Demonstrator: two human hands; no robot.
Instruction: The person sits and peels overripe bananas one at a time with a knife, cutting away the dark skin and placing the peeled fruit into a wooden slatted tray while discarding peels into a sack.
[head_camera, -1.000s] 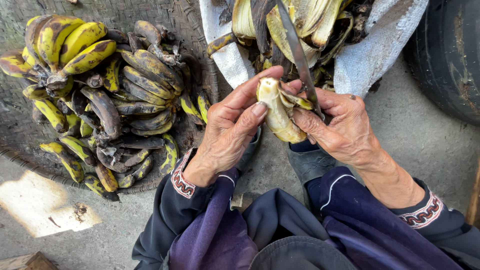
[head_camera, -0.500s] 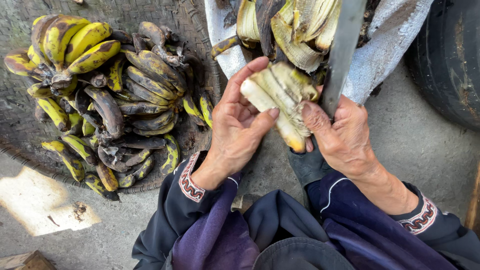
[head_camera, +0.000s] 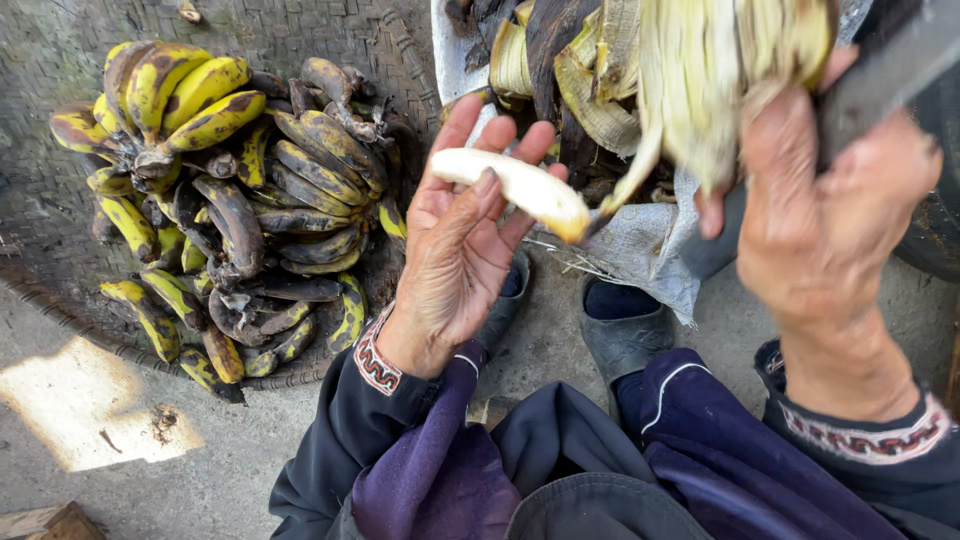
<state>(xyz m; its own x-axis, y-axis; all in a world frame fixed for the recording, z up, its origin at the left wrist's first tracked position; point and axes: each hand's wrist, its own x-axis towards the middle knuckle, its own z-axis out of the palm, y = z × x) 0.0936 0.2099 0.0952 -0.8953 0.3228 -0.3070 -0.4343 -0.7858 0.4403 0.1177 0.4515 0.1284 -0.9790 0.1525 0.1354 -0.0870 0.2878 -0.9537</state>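
Head view, looking down past dark blue sleeves: the left hand lies palm up with its grip loosely curled, the thumb and fingers cradling a pale, peeled banana that lies across the fingertips, its far end pointing right toward the heap of peels. The right hand is raised near the right edge of the frame, blurred, its grip closed on a strip of yellowish banana peel that hangs down from above; a grey blade-like handle sits against the same hand, though how it is held cannot be told. Just behind both hands, a pile of blackened and yellow discarded peels rests on a grey-white sack whose lower edge comes near a pair of dark rubber shoes. To the left, well apart from the right hand, bunches of yellow and black-spotted unpeeled bananas fill a round woven tray, its rim curving across bare concrete floor, which lies open at lower left
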